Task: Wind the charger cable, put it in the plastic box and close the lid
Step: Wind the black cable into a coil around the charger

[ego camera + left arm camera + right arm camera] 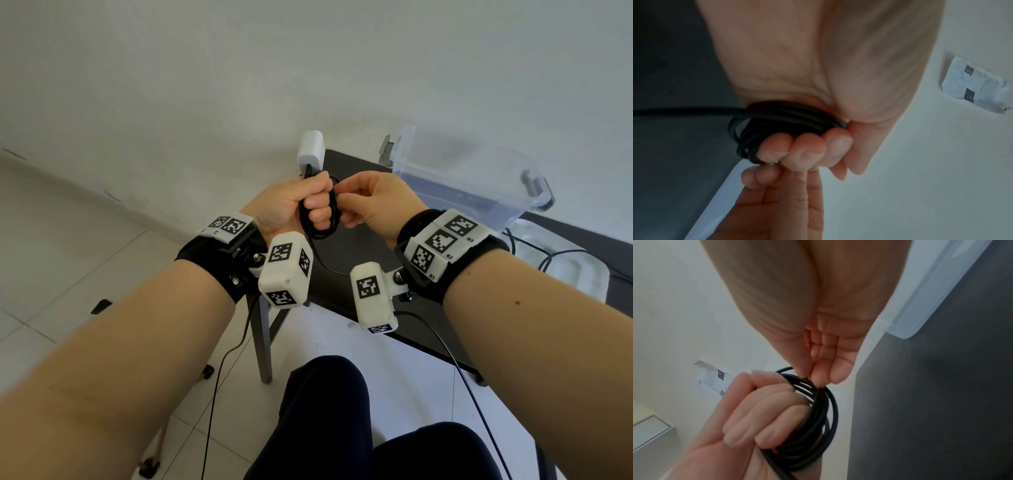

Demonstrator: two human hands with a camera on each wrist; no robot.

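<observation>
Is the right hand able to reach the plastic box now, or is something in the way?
Probably yes. The plastic box stands open just beyond the right hand with nothing between them, but that hand pinches the cable.

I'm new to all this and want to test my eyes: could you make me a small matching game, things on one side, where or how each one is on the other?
Things:
1. cable
2. charger
3. box
4. lid

Places or states:
A. lying flat on the table, to the right
B. coiled in the left hand
C. sticking up above the left hand
D. standing open on the table, empty as far as shows

Pairs: 1-B, 2-C, 3-D, 4-A
</observation>
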